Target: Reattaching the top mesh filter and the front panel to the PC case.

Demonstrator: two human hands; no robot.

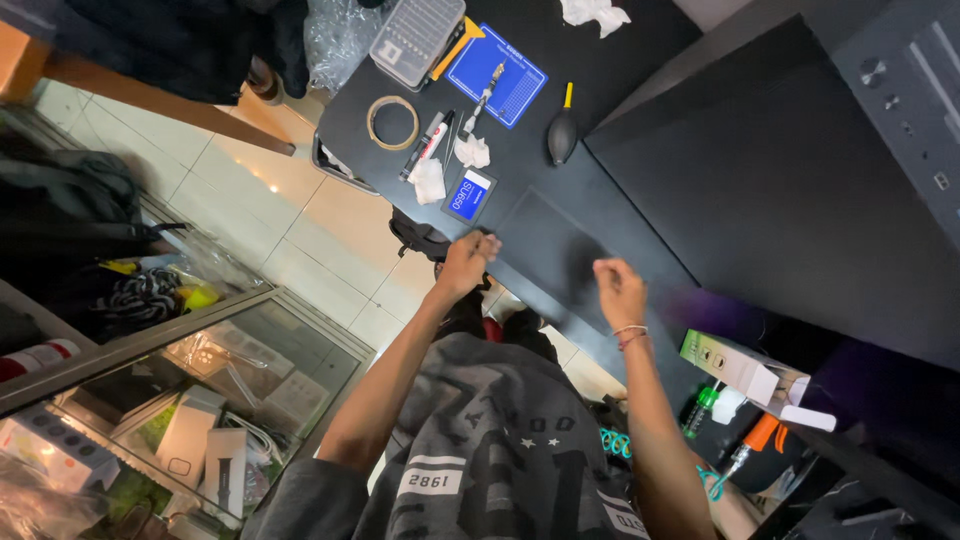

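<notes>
At the near edge of the black table (640, 60), I am resting my left hand (468, 262) with its fingers curled together on the rim, gripping nothing I can make out. Just beyond its knuckles, away from the edge, the small blue-labelled drive (469, 194) is lying, its long axis pointing toward that hand. My right hand (620, 290) is hovering farther along the edge, fingers loosely bent and empty, so the left is nearer.

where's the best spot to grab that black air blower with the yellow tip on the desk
Probably around the fat round bulb of the air blower, pinched across its sides from above. It lies flat on the black desk with the thin yellow nozzle pointing away, too slim for a firm hold. The right hand is the nearer one; the dark case crowds that side, so come straight down.
</notes>
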